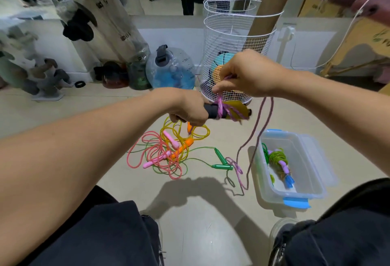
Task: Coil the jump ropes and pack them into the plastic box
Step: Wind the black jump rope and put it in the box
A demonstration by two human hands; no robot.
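1. Left hand [187, 108]: fist closed around the dark grips of the jump rope handles [226, 112], held level above the floor. Long axis of the handles runs left to right, free ends pointing toward the right hand.
2. Right hand [242, 73]: just above and to the right of the handles, fingertips pinched on the purple rope [256, 127] where it meets the turns already laid around the handles. Nearer hand for each coming turn: the right.
3. Governing relation: rope wound crosswise to the handle axis, so each turn probably has to pass over and under the bundle, at a right angle to that axis.
4. Slack: hangs from the right hand in two strands, drops beside the near left corner of the plastic box [312, 192], trails on the floor in a loose loop near the green handles [221, 163]. Appreciable length judged left to wind.
5. Plastic box: open, on the floor below and to the right of both hands, lid hinged outward on the far side. One coiled bundle [278, 160] already inside; bare bottom visible around it.
6. Remaining ropes [166, 151]: pink, yellow, orange and green, tangled on the floor below the left hand, well apart from the box.
7. Clearance: wire basket [234, 33] close behind the hands; open air toward the body. Snag risk judged at the box rim and the green handles.
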